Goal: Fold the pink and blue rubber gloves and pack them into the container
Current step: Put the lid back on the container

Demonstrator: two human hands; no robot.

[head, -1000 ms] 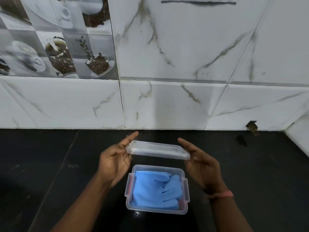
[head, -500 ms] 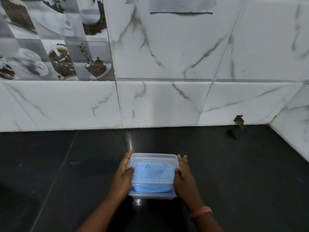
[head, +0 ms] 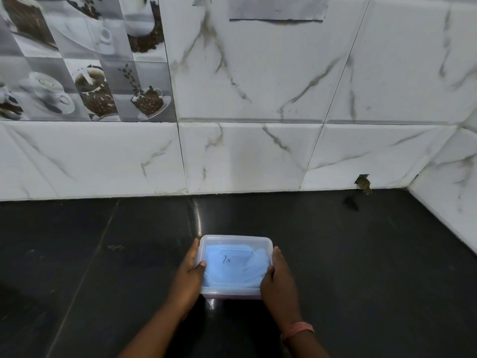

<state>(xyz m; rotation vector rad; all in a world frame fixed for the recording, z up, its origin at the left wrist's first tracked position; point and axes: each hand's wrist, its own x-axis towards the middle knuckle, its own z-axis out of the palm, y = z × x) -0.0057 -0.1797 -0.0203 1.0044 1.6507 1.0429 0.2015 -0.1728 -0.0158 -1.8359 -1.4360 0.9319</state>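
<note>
A clear plastic container (head: 232, 293) stands on the black countertop (head: 361, 254) with its translucent lid (head: 236, 244) set on top. The blue glove (head: 232, 267) shows through the lid. A strip of pink glove (head: 232, 297) shows along the container's near bottom edge. My left hand (head: 187, 277) grips the container's left side, thumb pressed on the lid's edge. My right hand (head: 277, 280) grips the right side, thumb on the lid's near right corner.
A white marble-tiled wall (head: 258, 151) rises behind the countertop and turns forward at the right. Coffee-cup picture tiles (head: 77, 60) fill the upper left. A small hole (head: 362, 183) sits at the wall's base on the right.
The lid, held above the open container a second ago, now sits on it. Both hands came down to the container's sides and press the lid's edges.
</note>
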